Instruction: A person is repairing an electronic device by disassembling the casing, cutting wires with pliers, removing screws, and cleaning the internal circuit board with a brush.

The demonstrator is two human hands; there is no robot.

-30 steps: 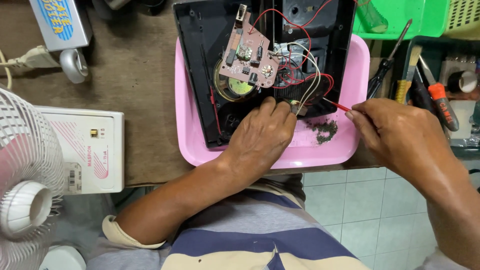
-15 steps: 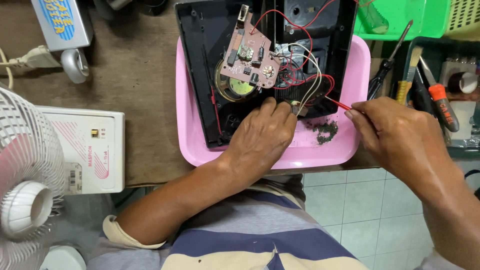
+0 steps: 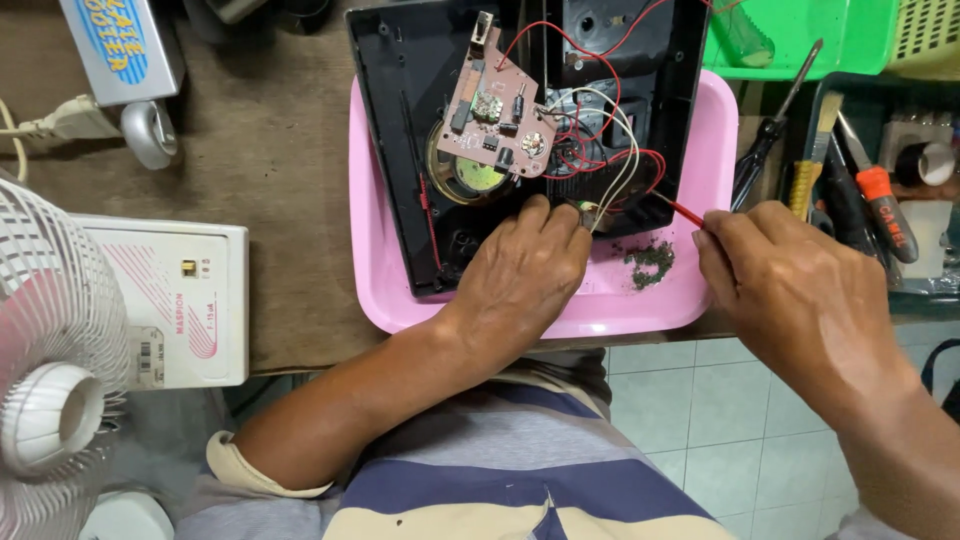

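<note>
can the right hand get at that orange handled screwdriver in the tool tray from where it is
Probably yes. The right hand sits just left of the tool tray, and the orange handled screwdriver lies on top, uncovered. But the hand already holds a thin red tool.

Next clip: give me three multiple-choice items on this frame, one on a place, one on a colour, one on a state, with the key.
1. Where does the opened black casing lie?
A. on the white fan
B. on the pink tray
C. in the green basket

2. What colour is the thin tool pinched in the right hand?
A. red
B. blue
C. yellow

3. How does the circuit board stand?
A. screwed under a shut lid
B. missing
C. exposed, wires attached

Key: B, the tray's rim shows around the casing; A, a red tip sticks out from the fingers; C, the board lies bare above the speaker, while the left hand rests on the casing.
</note>
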